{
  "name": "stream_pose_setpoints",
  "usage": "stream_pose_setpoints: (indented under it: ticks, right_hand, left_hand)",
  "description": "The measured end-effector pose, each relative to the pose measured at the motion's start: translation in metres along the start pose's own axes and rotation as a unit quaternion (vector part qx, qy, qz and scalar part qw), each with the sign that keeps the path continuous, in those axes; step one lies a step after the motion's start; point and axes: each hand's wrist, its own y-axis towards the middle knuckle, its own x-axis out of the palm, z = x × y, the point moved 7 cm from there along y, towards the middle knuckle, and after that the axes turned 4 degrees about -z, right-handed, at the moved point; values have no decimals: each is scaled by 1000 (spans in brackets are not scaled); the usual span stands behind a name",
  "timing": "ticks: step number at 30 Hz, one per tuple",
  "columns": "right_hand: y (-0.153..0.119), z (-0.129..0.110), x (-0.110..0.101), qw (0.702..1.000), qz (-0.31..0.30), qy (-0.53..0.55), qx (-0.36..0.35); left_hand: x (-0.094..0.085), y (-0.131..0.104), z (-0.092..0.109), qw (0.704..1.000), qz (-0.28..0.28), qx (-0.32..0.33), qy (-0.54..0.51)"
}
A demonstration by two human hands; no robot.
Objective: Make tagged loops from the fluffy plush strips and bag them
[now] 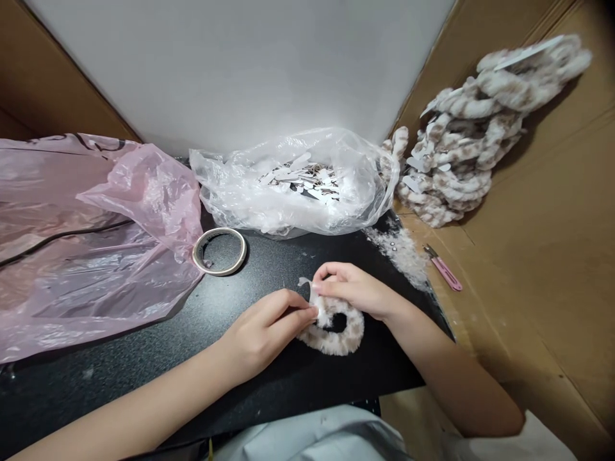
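Note:
A fluffy white-and-brown plush loop (353, 338) lies on the black tabletop between my hands. My left hand (269, 326) comes in from the left, its thumb and fingers pinched on the loop's left side. My right hand (353, 285) closes its thumb and forefinger on a thin whitish strip (305, 282) at the loop's upper end. The strip looks like tape or a tag, and its free tip sticks out to the left. Fingers cover part of the place where strip and fur meet.
A tape roll (196, 253) lies beside a pink plastic bag (144, 282). Behind is a clear bag (225, 192) of small white pieces. Plush loops (500, 115) are heaped at right, near loose fluff (401, 253) and a pink cutter (446, 272). Cardboard (542, 269) borders the table.

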Motion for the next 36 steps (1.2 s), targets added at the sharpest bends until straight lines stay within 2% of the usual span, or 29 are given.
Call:
stream_pose_setpoints:
  ticks: [2, 5, 7, 11, 17, 21, 25, 28, 31, 33, 36]
  right_hand:
    - [2, -2, 1, 999, 17, 34, -35]
    - [2, -7, -1, 992, 71, 46, -91]
    - [-1, -11, 0, 987, 97, 23, -122]
    - [-13, -22, 4, 966, 143, -60, -206]
    - [-23, -30, 9, 927, 182, -164, -285]
    - [-22, -29, 9, 937, 167, -147, -271]
    - [-21, -29, 11, 949, 147, -140, -241]
    - [-25, -31, 14, 940, 140, -173, -257]
    - [-31, -37, 20, 910, 131, -240, -311]
    - [-36, -41, 24, 869, 137, -313, -358]
    - [-42, -45, 32, 798, 145, -390, -436]
  left_hand:
    - [3, 0, -1, 1000, -17, -8, 3]
    - [2, 2, 2, 999, -7, 31, 20]
    - [0, 4, 3, 999, 3, 43, 22]
    - [-3, 8, 0, 999, 2, 21, -36]
    - [-6, 9, -16, 985, -20, -123, -122]
    - [0, 9, -27, 964, -57, -192, -176]
    - [8, 5, -38, 926, -73, -276, -245]
    - [11, 4, -40, 915, -71, -293, -267]
    - [9, 4, -41, 922, -48, -292, -248]
    - [9, 6, -38, 933, -55, -273, -230]
    - [13, 10, -30, 948, -107, -231, -190]
